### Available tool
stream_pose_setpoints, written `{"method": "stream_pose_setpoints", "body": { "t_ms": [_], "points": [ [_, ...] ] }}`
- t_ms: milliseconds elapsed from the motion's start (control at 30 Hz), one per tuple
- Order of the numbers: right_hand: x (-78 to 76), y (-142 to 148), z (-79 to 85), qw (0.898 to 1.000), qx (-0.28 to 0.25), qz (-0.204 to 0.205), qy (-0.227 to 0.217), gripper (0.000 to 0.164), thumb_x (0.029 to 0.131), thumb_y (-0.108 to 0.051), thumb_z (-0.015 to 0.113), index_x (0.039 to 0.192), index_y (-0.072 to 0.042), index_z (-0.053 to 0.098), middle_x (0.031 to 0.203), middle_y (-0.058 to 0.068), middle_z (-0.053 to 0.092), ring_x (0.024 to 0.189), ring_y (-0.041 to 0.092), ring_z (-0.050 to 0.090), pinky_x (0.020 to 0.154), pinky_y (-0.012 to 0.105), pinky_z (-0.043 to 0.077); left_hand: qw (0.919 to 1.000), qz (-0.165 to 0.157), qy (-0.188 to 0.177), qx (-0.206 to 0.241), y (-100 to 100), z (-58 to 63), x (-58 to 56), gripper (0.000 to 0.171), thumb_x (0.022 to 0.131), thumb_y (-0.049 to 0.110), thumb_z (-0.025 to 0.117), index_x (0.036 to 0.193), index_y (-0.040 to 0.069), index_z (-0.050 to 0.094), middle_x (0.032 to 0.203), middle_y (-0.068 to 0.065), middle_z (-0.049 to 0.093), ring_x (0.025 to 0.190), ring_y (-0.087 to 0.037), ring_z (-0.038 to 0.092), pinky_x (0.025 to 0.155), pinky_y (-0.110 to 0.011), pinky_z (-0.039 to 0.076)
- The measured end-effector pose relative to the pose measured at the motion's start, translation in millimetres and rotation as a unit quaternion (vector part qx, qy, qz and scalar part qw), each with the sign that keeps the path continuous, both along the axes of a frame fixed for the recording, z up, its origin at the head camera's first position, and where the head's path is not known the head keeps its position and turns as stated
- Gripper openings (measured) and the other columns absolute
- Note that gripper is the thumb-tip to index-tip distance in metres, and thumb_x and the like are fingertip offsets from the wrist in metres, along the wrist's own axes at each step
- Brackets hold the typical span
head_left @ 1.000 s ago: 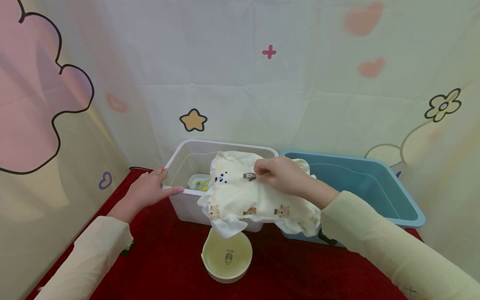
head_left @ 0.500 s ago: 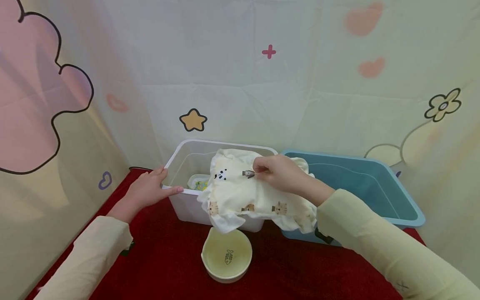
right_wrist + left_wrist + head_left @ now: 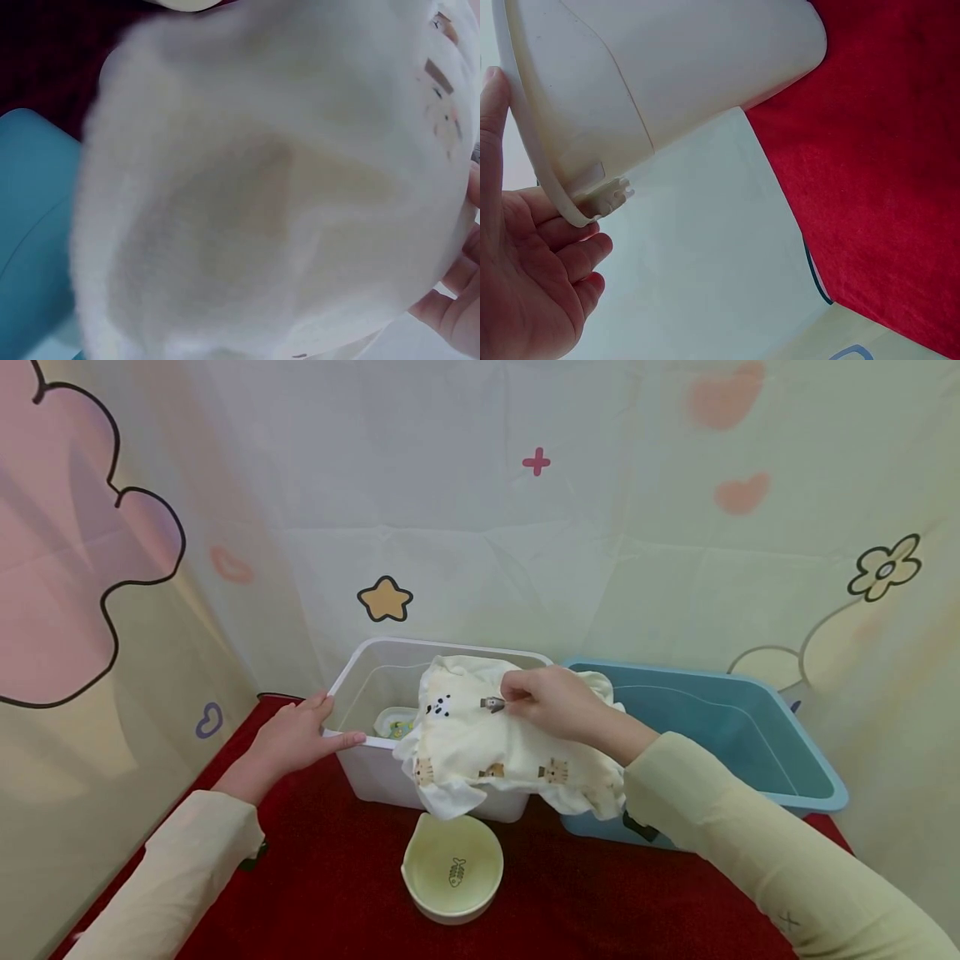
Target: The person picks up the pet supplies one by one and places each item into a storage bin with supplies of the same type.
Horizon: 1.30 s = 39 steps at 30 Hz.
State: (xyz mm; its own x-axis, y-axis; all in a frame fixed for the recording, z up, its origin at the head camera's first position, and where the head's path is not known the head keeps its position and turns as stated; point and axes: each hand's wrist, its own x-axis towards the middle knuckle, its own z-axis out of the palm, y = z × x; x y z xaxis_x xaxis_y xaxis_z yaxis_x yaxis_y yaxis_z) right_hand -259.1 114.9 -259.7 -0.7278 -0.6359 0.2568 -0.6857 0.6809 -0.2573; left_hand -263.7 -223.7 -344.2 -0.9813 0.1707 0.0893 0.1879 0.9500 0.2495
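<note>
My right hand (image 3: 551, 702) pinches the middle of a cream cloth (image 3: 480, 739) with ruffled edges and small animal prints, held up over the front of the white bin (image 3: 367, 777). The cloth fills most of the right wrist view, its fuzzy side blurred and close; fingertips (image 3: 457, 289) show at the right edge. My left hand (image 3: 292, 739) grips the white bin's left front corner, thumb along the front rim. In the left wrist view its fingers (image 3: 577, 259) curl by the rim next to a small handle clip (image 3: 604, 199).
Inside the white bin lies a small pale dish (image 3: 393, 722) with a yellow and green pattern. A blue bin (image 3: 806, 760) stands to its right. In front, a cream bowl (image 3: 453, 868) with a fishbone print rests on red cloth (image 3: 322, 877). A printed curtain (image 3: 465, 527) hangs behind.
The right hand has shifted slightly left and up, carrying the cream cloth with it. The left hand stays on the white bin's corner.
</note>
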Motion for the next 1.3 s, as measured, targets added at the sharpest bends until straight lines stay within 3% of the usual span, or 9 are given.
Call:
{"method": "stream_pose_setpoints", "body": {
  "t_ms": [467,1300],
  "points": [
    [-6.4,-6,2.2,1.000,0.003,-0.009,-0.004,0.011,0.084,-0.010,0.058,0.075,-0.014,0.053,0.069,-0.002,0.053,0.062,0.014,0.043,0.058,0.024,0.033,1.0000,0.002,-0.005,0.006,1,0.1,-0.3,0.093,0.070,0.075,0.043,0.133,0.006,0.036,0.130,-0.020,0.041,0.106,-0.037,0.046,0.080,-0.054,0.044],
    [-11.9,-15,8.8,0.999,0.000,-0.032,-0.023,0.012,0.084,-0.010,0.057,0.074,-0.014,0.052,0.066,-0.001,0.048,0.065,0.015,0.044,0.058,0.023,0.034,0.9998,0.005,-0.016,0.013,1,0.5,0.7,0.095,0.071,0.074,0.044,0.136,0.005,0.031,0.135,-0.022,0.036,0.112,-0.040,0.042,0.084,-0.058,0.041]
  ]
}}
